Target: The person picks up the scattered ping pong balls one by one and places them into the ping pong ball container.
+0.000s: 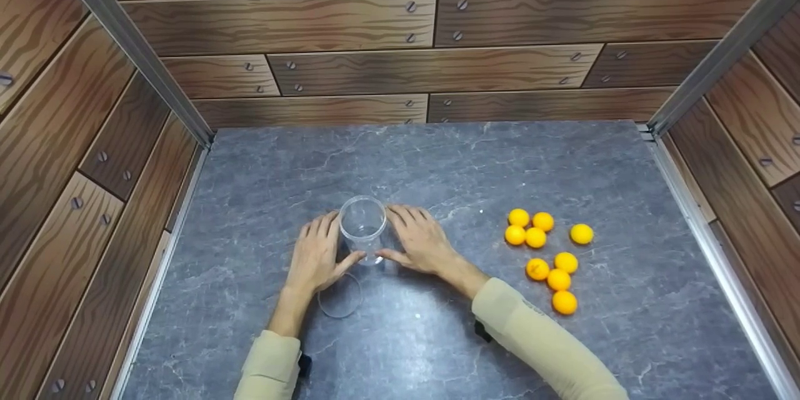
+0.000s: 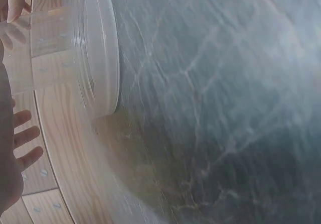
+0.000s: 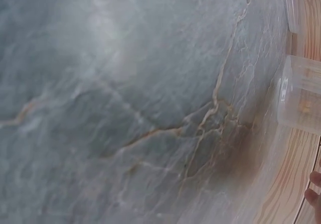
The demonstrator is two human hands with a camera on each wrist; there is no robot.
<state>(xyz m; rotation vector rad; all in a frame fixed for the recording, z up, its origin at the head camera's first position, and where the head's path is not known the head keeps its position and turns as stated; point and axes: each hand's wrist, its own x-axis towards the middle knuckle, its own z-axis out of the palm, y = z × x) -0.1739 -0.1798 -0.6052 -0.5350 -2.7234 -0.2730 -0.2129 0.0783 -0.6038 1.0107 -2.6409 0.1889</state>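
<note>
A clear plastic container (image 1: 363,236) stands upright on the grey tabletop, with its round mouth facing up. My left hand (image 1: 314,256) is just left of it and my right hand (image 1: 420,239) just right, both with extended fingers and thumbs near its base. Whether the fingertips touch its wall cannot be told. In the left wrist view, the left hand (image 2: 11,158) has spread fingers beside the container (image 2: 42,58). The right wrist view shows the container (image 3: 300,96) above some fingertips of the right hand (image 3: 315,194). A clear round lid (image 1: 340,316) lies by my left wrist, also seen as a rim (image 2: 106,48).
Several orange balls lie on the right side of the tabletop (image 1: 437,156): a cluster (image 1: 535,237), one apart (image 1: 582,234), and a nearer group (image 1: 558,279). Wood-patterned walls (image 1: 350,19) with metal edge strips (image 1: 719,262) enclose the back and sides.
</note>
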